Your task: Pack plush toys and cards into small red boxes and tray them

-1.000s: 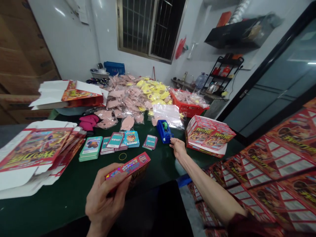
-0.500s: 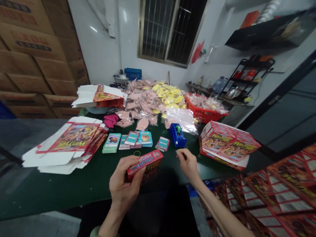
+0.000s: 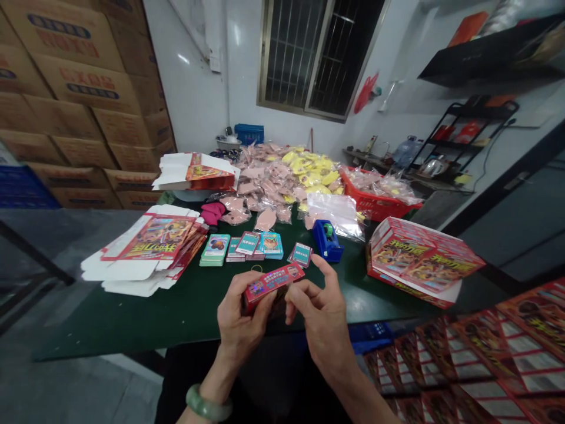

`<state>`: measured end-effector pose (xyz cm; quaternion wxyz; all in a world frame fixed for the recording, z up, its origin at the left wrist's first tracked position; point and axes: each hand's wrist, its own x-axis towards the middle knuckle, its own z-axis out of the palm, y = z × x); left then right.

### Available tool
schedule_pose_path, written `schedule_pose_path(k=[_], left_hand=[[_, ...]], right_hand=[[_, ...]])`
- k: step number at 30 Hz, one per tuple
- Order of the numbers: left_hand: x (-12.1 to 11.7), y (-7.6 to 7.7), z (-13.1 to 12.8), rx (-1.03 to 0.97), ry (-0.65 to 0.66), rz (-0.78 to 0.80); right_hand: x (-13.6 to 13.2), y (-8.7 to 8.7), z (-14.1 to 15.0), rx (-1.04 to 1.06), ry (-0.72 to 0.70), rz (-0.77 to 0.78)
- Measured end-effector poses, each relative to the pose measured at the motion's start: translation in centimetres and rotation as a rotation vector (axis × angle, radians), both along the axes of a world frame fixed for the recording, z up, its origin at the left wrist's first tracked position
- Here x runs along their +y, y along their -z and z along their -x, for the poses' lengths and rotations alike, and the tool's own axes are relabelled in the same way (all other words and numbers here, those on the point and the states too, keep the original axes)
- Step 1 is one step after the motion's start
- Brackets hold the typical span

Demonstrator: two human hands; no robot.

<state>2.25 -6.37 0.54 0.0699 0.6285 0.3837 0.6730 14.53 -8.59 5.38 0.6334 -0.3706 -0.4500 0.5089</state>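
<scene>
In the head view my left hand [image 3: 242,324] is wrapped round a small red printed card box [image 3: 274,281], held up above the table's front part. At the box's right end is my right hand [image 3: 321,315], its index finger raised and its other fingers curled together close to the box edge. Whatever sits between those fingers is too small to make out. Just beyond the hands lie a small pile of cards [image 3: 302,254] and a blue tape dispenser [image 3: 327,241]. Several card stacks [image 3: 215,249] stand left of that pile, with a rubber band [image 3: 256,268] in front.
Flattened red and white cartons [image 3: 154,241] lie at left on the green table [image 3: 145,324]. A display carton of red boxes [image 3: 415,259] stands at right. Bagged pink and yellow pieces [image 3: 304,168] heap up behind, beside a red basket [image 3: 379,206]. More printed cartons [image 3: 494,347] are stacked lower right.
My right hand has moved left from beside the tape dispenser to the box's right end. My left hand still holds the box. The camera view has shifted a little to the left.
</scene>
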Motion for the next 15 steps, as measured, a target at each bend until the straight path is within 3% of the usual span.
schedule_pose_path(k=[15], left_hand=[[-0.06,-0.89,0.77,0.097,0.094,-0.051]], right_hand=[[0.08,-0.27,0.02,-0.063,-0.064,0.144]])
